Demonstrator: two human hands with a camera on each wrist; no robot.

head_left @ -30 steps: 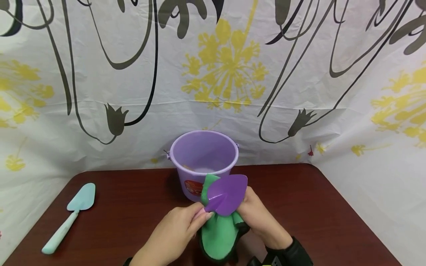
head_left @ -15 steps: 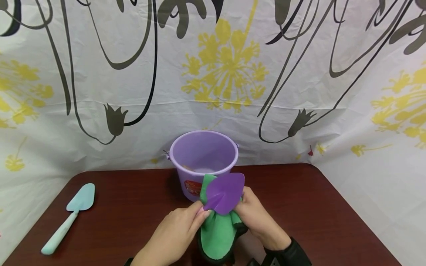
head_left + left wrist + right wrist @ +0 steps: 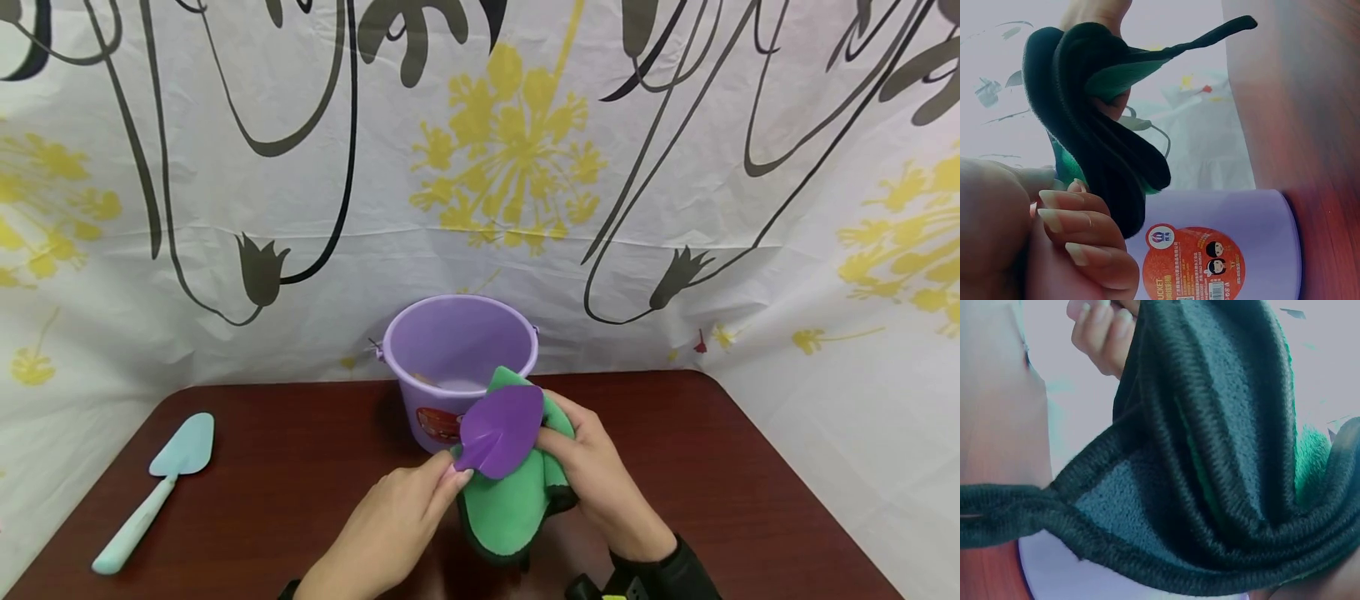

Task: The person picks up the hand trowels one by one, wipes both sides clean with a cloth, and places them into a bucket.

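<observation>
In the head view, my left hand [image 3: 386, 521] grips the pink handle of a small purple garden trowel [image 3: 498, 429], its blade pointing up and to the right. My right hand [image 3: 603, 483] holds a green cloth [image 3: 504, 512] with black edging, thumb near the blade's right edge. The cloth lies behind the blade and hangs folded below it. Seen from the left wrist, the fingers [image 3: 1088, 225] curl round the pink handle [image 3: 1054, 272], while the folded cloth's dark trim and strap [image 3: 1210, 39] stick out. Up close in the right wrist view, the cloth's underside [image 3: 1122, 494] is grey.
Just behind the hands stands a lilac bucket [image 3: 408, 375] with a red label [image 3: 1204, 265]. A pale blue trowel [image 3: 183, 450] lies on the left of the dark brown table [image 3: 300, 467]. A white patterned curtain [image 3: 300, 192] hangs along the back and sides.
My right hand has moved up and slightly right, and its fingers now show over the cloth beside the blade. The cloth has shifted upward with it; the trowel has tilted and moved slightly left.
</observation>
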